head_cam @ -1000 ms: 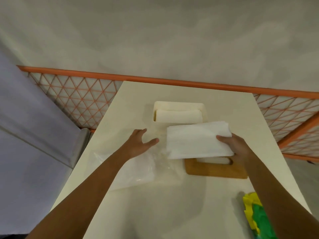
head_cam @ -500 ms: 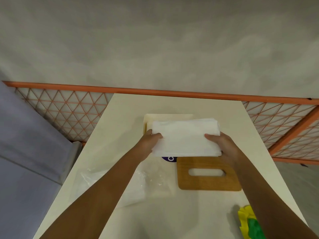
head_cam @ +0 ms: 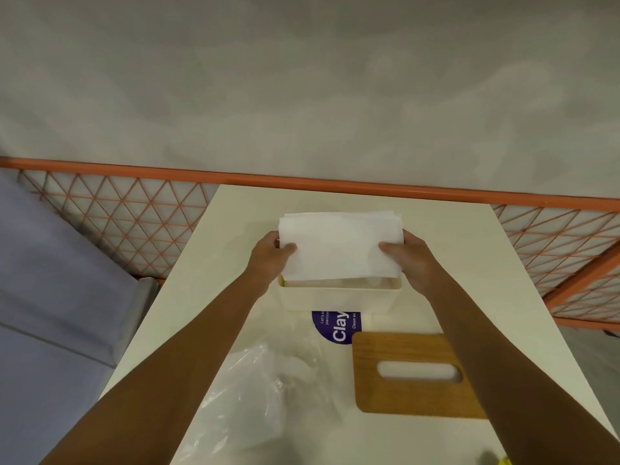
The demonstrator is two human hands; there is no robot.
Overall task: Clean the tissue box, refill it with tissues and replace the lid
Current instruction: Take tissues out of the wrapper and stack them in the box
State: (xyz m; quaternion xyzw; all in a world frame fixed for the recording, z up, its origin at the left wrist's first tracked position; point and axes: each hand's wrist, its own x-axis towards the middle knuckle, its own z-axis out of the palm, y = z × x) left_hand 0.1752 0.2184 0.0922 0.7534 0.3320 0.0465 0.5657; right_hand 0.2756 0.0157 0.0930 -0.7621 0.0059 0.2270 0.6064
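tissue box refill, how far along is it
Done: the tissues are out of their plastic wrapper. In hand: left hand and right hand hold the stack over the open box. Left: seat it, then fit the wooden lid, still lying on the table.

Tissue stack (head_cam: pixel 339 250) hides box (head_cam: pixel 339 298) interior; yellow item (head_cam: pixel 503 461) (bottom-right corner) cut off.

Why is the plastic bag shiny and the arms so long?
Head view: the plastic bag catches glare on its crinkles; the wide-angle lens stretches the left arm and right arm toward the corners; the tissue stack looks sharp.
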